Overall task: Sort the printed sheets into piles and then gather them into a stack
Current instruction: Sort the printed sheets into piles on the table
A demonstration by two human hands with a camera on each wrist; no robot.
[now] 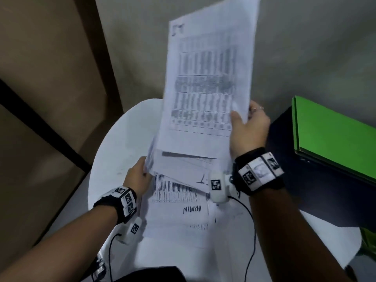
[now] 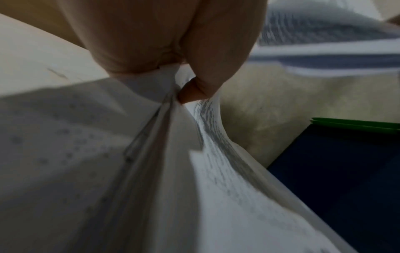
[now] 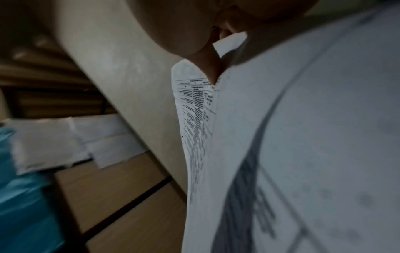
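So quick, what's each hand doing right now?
Left hand: pinching the edge of a bundle of sheets above the table.
Right hand: holding one printed sheet raised upright.

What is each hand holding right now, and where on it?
The right hand pinches the raised printed sheet at its right edge, low down. The left hand pinches the left edge of a bundle of sheets above the table.

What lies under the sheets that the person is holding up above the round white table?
Under the held sheets lies a printed page with handwritten "ADMIN" on the white table. A page marked "T" overlaps it. How many sheets lie beneath cannot be seen; paper covers them.
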